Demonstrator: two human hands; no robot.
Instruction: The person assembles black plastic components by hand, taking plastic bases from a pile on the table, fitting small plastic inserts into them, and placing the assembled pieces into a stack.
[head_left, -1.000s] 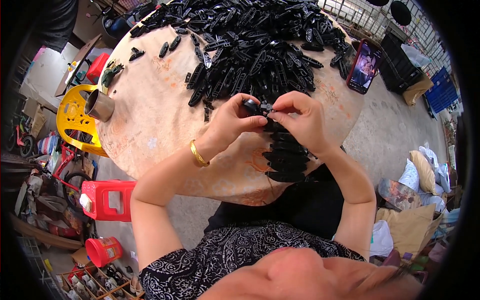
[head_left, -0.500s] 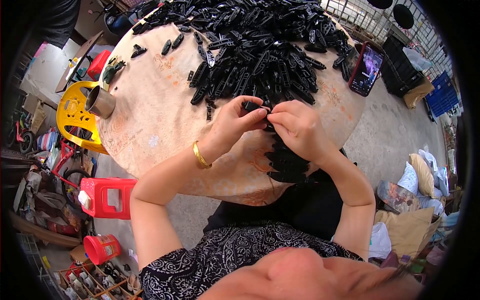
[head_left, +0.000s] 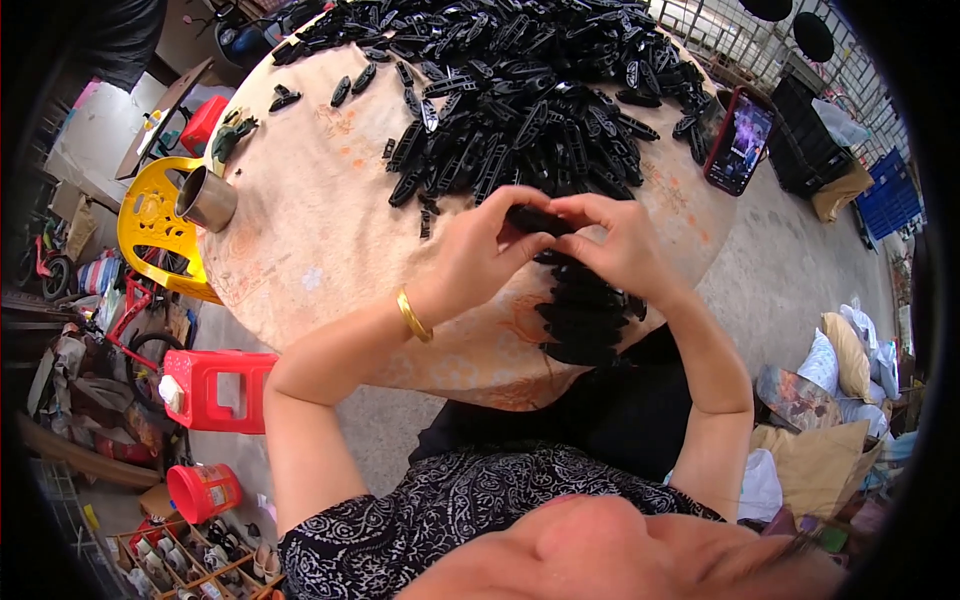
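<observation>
Left hand (head_left: 478, 250) and right hand (head_left: 612, 245) meet over a round table (head_left: 320, 230); fingers of both pinched together on one black plastic piece (head_left: 535, 218); a heap of black pieces (head_left: 540, 90) beyond.

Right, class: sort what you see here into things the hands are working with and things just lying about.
Being worked with:
left hand and right hand, both on one black plastic piece
heap of black pieces
stack of black pieces
round table

Just lying about:
phone
metal cup
yellow chair
red stool
red bucket
</observation>
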